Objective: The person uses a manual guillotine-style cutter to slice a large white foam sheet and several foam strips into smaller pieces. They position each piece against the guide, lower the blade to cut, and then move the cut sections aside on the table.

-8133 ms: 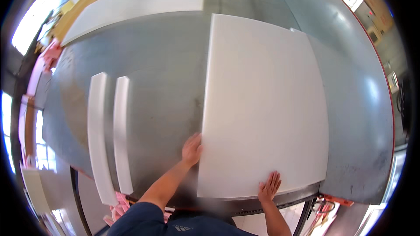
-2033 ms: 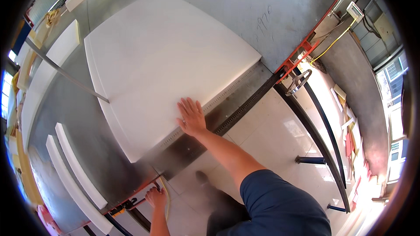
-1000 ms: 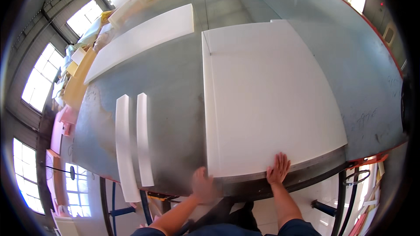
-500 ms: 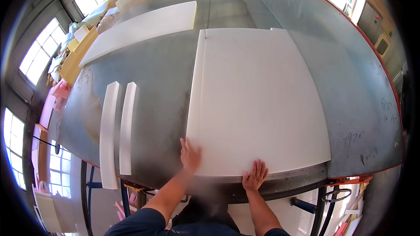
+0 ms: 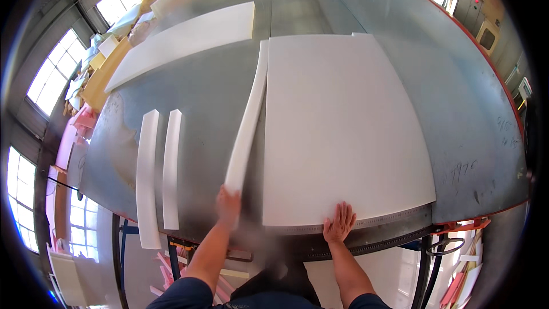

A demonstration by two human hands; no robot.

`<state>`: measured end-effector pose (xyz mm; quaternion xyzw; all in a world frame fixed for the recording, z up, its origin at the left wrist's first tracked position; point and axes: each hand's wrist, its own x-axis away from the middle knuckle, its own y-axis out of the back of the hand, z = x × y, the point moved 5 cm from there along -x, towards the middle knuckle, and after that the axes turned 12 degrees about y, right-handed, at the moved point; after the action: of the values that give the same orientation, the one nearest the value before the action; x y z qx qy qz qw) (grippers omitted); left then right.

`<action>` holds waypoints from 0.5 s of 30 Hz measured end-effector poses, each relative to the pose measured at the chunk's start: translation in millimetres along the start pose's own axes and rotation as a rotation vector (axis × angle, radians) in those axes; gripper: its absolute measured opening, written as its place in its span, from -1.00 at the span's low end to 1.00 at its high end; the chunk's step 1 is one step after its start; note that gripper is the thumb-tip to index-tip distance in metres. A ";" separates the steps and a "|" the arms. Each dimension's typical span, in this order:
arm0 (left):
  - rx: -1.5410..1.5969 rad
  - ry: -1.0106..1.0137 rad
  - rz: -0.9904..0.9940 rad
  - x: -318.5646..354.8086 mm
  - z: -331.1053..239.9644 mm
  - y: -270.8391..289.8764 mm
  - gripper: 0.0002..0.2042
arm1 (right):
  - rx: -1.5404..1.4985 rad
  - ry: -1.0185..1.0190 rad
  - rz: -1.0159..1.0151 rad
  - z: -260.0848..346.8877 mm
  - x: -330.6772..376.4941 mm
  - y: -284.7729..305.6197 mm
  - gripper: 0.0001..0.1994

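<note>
On the worktop [image 5: 206,154], 1 strip [image 5: 251,120] had been swung away from the sheet [image 5: 343,126], evidently severed. It was held by the left hand [image 5: 229,203], fingers wrapped; the sheet was touched by the right hand [image 5: 339,224], fingers flat.

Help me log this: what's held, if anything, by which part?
The left hand holds the slanting white strip by its near end; the right hand, partly on the white slab, nothing.

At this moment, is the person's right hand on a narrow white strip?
No, the right hand lies at the large white slab's near edge, while the left hand is on a strip.
</note>
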<state>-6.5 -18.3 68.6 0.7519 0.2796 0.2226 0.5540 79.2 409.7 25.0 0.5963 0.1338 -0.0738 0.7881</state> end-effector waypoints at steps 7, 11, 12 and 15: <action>-0.091 0.216 0.085 14.6 182.1 96.2 -0.33 | -0.245 -0.674 -0.500 -23.6 59.5 17.7 -0.32; -0.067 0.130 0.080 42.2 235.8 101.6 -0.34 | -1.124 -1.287 -0.699 -9.4 51.3 -15.7 -0.46; -0.048 0.103 0.059 45.0 243.8 100.6 -0.33 | -1.229 -1.347 -0.715 4.8 29.7 -15.9 -0.50; 0.085 -0.067 0.012 48.3 226.8 95.5 -0.32 | -1.498 -1.358 -0.675 -17.2 9.2 -3.4 -0.54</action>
<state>192.3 -168.8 96.0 0.7834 0.2657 0.1885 0.5292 85.0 425.6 14.7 -0.2746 -0.1640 -0.5042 0.8022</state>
